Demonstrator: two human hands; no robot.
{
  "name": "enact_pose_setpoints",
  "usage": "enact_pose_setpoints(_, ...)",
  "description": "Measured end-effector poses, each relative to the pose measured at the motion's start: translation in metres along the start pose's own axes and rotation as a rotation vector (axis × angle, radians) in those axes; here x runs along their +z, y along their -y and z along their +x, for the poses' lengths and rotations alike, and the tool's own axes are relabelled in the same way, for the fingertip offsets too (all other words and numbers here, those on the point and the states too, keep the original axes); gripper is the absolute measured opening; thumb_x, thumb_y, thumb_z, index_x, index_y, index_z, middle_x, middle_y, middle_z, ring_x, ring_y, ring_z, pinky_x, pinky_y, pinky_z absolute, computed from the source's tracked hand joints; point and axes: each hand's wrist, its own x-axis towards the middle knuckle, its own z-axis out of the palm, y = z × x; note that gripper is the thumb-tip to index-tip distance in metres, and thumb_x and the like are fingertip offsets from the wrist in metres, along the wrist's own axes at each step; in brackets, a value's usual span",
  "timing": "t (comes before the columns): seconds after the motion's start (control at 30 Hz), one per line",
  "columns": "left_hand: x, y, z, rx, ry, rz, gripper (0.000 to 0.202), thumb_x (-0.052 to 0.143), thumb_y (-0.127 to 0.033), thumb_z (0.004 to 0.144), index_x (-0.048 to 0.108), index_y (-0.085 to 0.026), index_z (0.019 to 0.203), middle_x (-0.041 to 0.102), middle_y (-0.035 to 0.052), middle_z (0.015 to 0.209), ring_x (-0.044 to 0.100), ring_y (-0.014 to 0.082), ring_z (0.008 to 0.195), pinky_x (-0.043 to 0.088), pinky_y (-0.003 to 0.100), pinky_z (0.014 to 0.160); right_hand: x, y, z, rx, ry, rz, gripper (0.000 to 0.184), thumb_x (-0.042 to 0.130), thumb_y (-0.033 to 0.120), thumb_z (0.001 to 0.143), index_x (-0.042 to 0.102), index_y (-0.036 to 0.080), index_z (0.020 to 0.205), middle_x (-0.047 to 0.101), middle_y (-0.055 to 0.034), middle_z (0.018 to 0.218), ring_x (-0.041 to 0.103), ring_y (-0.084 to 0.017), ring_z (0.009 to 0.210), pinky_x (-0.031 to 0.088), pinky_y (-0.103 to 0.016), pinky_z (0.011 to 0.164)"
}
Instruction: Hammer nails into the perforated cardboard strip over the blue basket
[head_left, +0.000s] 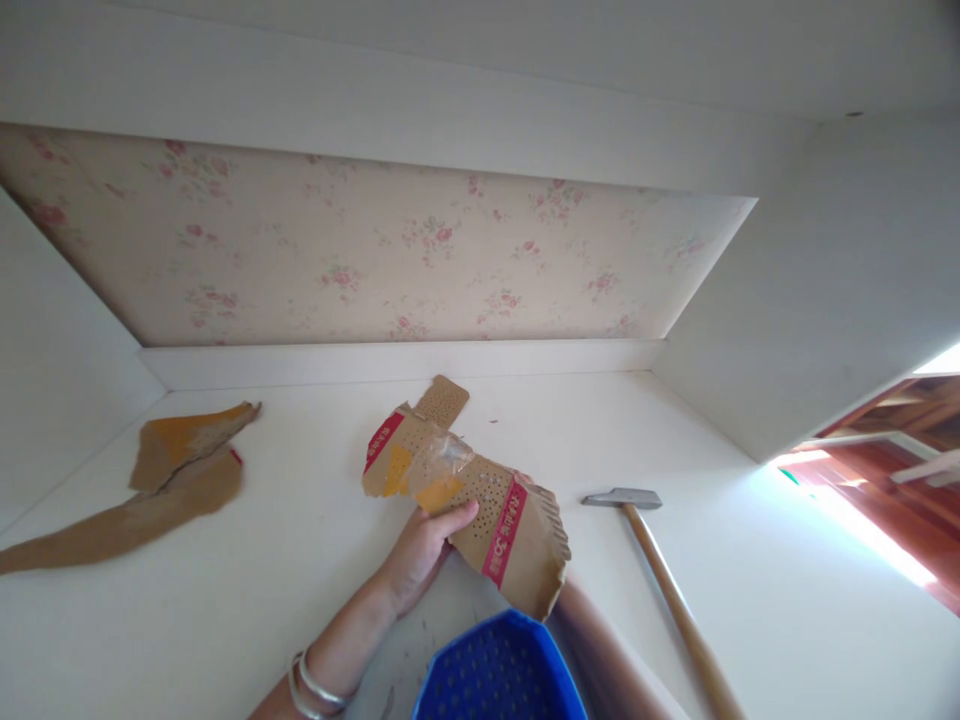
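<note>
A torn, bent piece of cardboard (487, 510) with rows of small holes, red printed strips and tape is raised over the white surface. My left hand (424, 550) grips its near edge, thumb on top and fingers underneath. My right forearm (607, 645) runs behind the cardboard's right end. Most of my right hand is hidden there, supporting the piece from below, and a little skin shows at its far edge. In front of my wrists, at the bottom, is a blue plastic basket (499, 670) with a perforated pattern.
A hammer (671, 590) with a wooden handle lies to the right. On the left are torn brown cardboard scraps (187, 470). A small perforated cardboard piece (444, 400) lies near the back ledge. White panels enclose the space, with floral wallpaper (420, 250) behind.
</note>
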Motion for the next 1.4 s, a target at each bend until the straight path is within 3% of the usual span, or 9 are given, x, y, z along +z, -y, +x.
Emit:
enact_pose_setpoints(0.13,0.001,0.001,0.001,0.012,-0.056,0.009,0.044,0.074,-0.035,0.082,0.067,-0.015,0.121,0.072,0.0135,0.117,0.065,0.0304,0.113,0.047,0.044,0.102,-0.002,-0.004,0.001,-0.103,0.05,0.13,0.023,0.061,0.031,0.095,0.063,0.02,0.116,0.064,-0.0094,0.122,0.065,-0.021,0.099,0.056,-0.039,0.083)
enact_pose_setpoints(0.23,0.001,0.001,0.002,-0.003,-0.089,0.014,0.039,0.075,-0.033,0.081,0.07,-0.016,0.115,0.073,0.0126,0.113,0.068,0.0296,0.107,0.051,0.042,0.096,-0.007,-0.007,-0.003,-0.162,0.064,0.208,0.016,0.064,0.023,0.09,0.072,0.021,0.105,0.073,-0.0109,0.105,0.07,-0.026,0.089,0.058,-0.036,0.069)
enact_pose_setpoints(0.33,0.0,-0.001,0.003,-0.047,-0.091,0.01,0.035,0.076,-0.031,0.08,0.072,-0.014,0.11,0.075,0.0126,0.108,0.07,0.029,0.101,0.053,0.04,0.091,-0.013,-0.008,-0.008,-0.206,0.068,0.288,0.024,0.063,0.012,0.08,0.078,0.021,0.097,0.078,-0.0131,0.088,0.074,-0.031,0.08,0.057,-0.035,0.056)
enact_pose_setpoints(0.57,-0.002,0.002,0.006,-0.006,-0.08,0.024,0.039,0.076,-0.031,0.08,0.07,-0.013,0.114,0.074,0.0127,0.109,0.07,0.0282,0.101,0.049,0.043,0.098,-0.028,-0.007,-0.01,-0.276,0.128,0.469,0.028,0.055,0.009,0.081,0.072,0.022,0.1,0.077,-0.0112,0.094,0.075,-0.024,0.083,0.061,-0.03,0.067)
enact_pose_setpoints(0.8,0.0,0.005,0.007,0.094,-0.156,0.128,0.04,0.08,-0.032,0.076,0.072,-0.013,0.11,0.074,0.0124,0.11,0.067,0.03,0.106,0.048,0.043,0.099,-0.046,0.005,-0.008,-0.367,0.16,0.471,0.032,0.051,0.01,0.083,0.077,0.027,0.092,0.076,-0.0107,0.095,0.072,-0.026,0.09,0.06,-0.031,0.073)
enact_pose_setpoints(1.07,0.004,0.003,0.006,0.107,-0.149,0.131,0.042,0.08,-0.033,0.075,0.072,-0.013,0.111,0.074,0.0132,0.11,0.067,0.0312,0.107,0.048,0.044,0.099,-0.05,0.009,-0.008,-0.371,0.178,0.431,0.033,0.052,0.012,0.08,0.077,0.027,0.096,0.074,-0.0109,0.089,0.071,-0.028,0.087,0.06,-0.036,0.072)
enact_pose_setpoints(1.4,0.001,0.004,0.006,0.081,-0.108,0.106,0.042,0.079,-0.033,0.077,0.071,-0.013,0.113,0.074,0.0133,0.11,0.067,0.0299,0.106,0.049,0.042,0.097,-0.044,0.01,-0.006,-0.375,0.162,0.447,0.026,0.056,0.017,0.079,0.075,0.023,0.096,0.073,-0.0135,0.096,0.068,-0.03,0.095,0.056,-0.04,0.086)
